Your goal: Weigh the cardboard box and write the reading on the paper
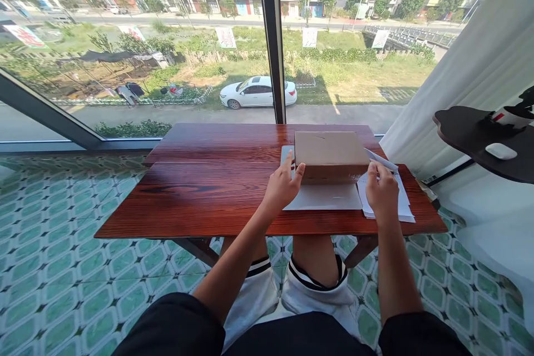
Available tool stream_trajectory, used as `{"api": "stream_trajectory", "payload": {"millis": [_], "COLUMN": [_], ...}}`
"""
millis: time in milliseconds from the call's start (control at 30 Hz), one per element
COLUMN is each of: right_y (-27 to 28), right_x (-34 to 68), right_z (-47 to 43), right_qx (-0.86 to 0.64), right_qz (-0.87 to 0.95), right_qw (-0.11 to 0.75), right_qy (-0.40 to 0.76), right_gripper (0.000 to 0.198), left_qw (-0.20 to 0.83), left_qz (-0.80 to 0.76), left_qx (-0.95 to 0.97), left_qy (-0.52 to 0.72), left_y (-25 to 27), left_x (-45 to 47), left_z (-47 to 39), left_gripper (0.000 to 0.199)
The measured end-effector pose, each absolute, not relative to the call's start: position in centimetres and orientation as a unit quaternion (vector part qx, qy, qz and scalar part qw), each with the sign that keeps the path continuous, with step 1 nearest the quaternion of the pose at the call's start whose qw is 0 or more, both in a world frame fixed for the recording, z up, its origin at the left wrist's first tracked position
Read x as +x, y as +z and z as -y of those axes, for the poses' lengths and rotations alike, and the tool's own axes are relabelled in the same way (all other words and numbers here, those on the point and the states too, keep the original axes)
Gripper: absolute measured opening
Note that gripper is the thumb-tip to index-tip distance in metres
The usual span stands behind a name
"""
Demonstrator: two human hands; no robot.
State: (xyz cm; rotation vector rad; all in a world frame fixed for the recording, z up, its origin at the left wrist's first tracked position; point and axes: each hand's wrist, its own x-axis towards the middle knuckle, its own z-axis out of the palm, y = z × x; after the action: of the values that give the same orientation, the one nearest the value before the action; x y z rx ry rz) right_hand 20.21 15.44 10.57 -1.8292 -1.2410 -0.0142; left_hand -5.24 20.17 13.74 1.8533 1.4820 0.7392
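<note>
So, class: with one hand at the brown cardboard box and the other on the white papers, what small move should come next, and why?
Probably lift the brown cardboard box: the left hand already touches its corner, and it sits on a white sheet beside the white papers under the right hand.

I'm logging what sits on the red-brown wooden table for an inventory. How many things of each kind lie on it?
Brown cardboard box, touched by the left hand: 1
White flat sheet under the box: 1
Stack of white printed papers, held by the right hand: 1
Total on the red-brown wooden table: 3
</note>
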Motion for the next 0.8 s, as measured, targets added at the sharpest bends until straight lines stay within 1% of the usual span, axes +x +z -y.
{"api": "stream_trajectory", "payload": {"millis": [133, 267, 367, 533, 667, 800], "right_y": [10.5, 10.2, 10.1, 10.0, 9.7, 9.6], "right_x": [19.9, 19.7, 19.4, 18.9, 18.7, 18.4], "right_z": [-15.4, -15.4, -15.4, -15.4, -15.6, -15.7], "right_qx": [-0.739, -0.75, -0.748, -0.748, -0.751, -0.749], "right_qz": [0.504, 0.486, 0.48, 0.484, 0.477, 0.472], "right_qw": [0.448, 0.449, 0.459, 0.453, 0.456, 0.464], "right_qy": [-0.018, 0.001, 0.011, -0.023, -0.01, -0.016], "right_gripper": [0.063, 0.056, 0.051, 0.054, 0.056, 0.053], "left_qw": [0.317, 0.322, 0.307, 0.269, 0.264, 0.265], "left_qz": [-0.583, -0.59, -0.597, -0.611, -0.617, -0.62], "left_qx": [0.695, 0.7, 0.703, 0.705, 0.698, 0.688], "left_qy": [0.278, 0.242, 0.237, 0.237, 0.25, 0.268], "left_y": [13.6, 13.9, 13.9, 13.5, 13.4, 13.3], "left_x": [-5.5, -5.2, -4.8, -4.4, -4.3, -4.1], "left_z": [-20.3, -20.2, -20.0, -19.9, -19.9, -20.0], "left_gripper": [0.076, 0.066, 0.059, 0.059, 0.059, 0.056]}}
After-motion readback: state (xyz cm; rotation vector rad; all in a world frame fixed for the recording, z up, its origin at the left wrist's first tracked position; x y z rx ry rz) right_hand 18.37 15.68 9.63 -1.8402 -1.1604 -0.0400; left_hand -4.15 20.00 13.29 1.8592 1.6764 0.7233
